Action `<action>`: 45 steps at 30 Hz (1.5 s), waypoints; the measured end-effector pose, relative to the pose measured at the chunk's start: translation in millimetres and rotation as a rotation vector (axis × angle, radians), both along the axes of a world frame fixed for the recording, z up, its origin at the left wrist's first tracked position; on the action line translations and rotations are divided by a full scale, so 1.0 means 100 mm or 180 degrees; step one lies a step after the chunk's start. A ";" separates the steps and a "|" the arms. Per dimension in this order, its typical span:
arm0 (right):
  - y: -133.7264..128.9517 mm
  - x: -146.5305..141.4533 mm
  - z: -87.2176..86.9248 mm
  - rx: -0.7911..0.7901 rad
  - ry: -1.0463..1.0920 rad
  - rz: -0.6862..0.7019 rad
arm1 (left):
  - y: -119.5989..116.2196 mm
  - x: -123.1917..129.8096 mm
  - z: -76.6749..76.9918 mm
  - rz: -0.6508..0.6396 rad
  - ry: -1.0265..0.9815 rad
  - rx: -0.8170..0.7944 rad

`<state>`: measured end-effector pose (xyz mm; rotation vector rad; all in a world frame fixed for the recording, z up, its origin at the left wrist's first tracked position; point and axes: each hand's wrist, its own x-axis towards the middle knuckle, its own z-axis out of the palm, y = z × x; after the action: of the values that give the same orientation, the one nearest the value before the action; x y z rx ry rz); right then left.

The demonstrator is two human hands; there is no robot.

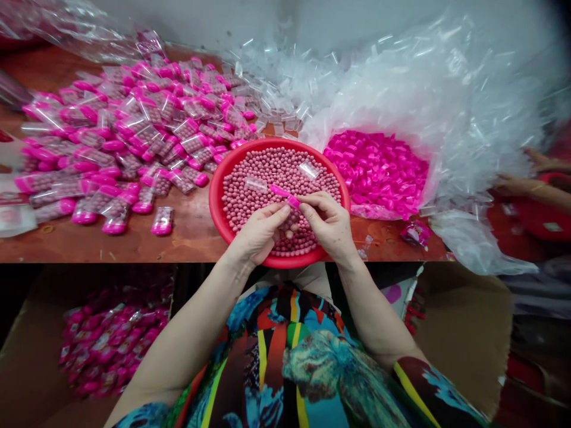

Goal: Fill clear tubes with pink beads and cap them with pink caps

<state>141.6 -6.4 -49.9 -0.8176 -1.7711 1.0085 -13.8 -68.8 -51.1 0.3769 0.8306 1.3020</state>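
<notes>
A red basin [218, 208] full of small pink beads [276, 160] stands at the table's front edge. Over the beads, my left hand [263, 229] holds a clear container with beads in it, largely covered by the fingers. My right hand [328, 223] pinches the bright pink piece [285, 195] at the container's upper end; both hands meet there. Two clear empty tubes, one on the left [256, 184] and one on the right [308, 170], lie on the beads.
Filled containers [147, 119] are heaped at the left, with one [162, 220] apart in front. Pink caps [379, 172] lie in a plastic bag [401, 101] at the right. Another person's hands [513, 181] are at the far right. Boxes [468, 327] stand below.
</notes>
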 end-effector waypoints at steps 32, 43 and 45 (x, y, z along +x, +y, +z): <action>0.10 0.05 0.01 0.0889 -0.0401 0.0640 | 0.01 -0.02 0.06 0.0400 -0.0120 -0.0117; -0.02 -0.12 -0.29 0.2301 -0.0677 0.0001 | 0.03 0.00 0.01 0.0189 0.0130 -0.0049; 0.00 -0.11 -0.31 0.2303 -0.0695 -0.0035 | 0.03 0.03 -0.01 0.0232 0.0534 0.0022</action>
<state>130.8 -6.1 -80.6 -0.4779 -2.1077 0.2175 -11.0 -66.2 -52.2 0.4697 0.9886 1.3542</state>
